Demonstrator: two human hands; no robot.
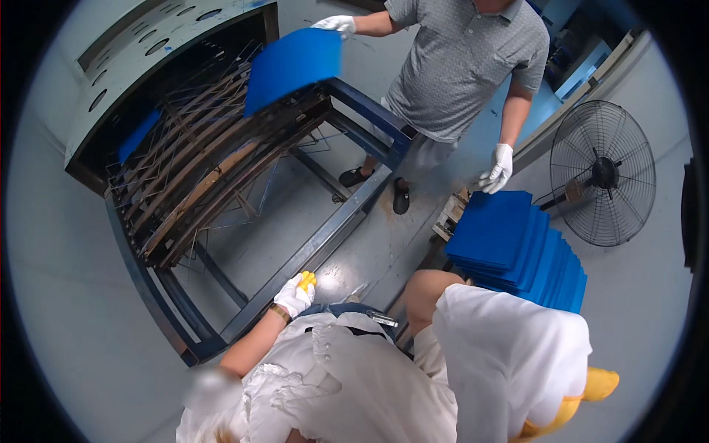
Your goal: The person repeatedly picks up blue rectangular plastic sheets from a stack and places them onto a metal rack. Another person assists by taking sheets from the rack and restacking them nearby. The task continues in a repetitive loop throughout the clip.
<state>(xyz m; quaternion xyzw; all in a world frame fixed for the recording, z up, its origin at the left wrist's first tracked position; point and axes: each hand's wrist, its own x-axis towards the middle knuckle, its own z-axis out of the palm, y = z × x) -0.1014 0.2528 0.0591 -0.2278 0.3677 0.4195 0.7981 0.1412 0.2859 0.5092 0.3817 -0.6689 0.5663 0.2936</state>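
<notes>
**Blue sheets at the rack**

The left hand (296, 293), gloved white and yellow, rests curled on the blue steel frame (310, 247). The right hand (569, 406) sits low at the right edge; whether it is open cannot be told. A stack of blue sheets (513, 247) lies beside it on the grey floor (59, 280). A co-worker's gloved hand (336, 24) lifts one blue sheet (293, 65) over the rack. A black fan (602, 173) stands at right.

Blue sheets (509, 244), dark blue frame (310, 251), white-and-yellow glove (297, 293)

Light: was bright, even and cool.
Glare: gleamed on the floor (347, 277).
Edges: bent heavily, with a dark rim.
Blur: smeared the lower left.
</notes>
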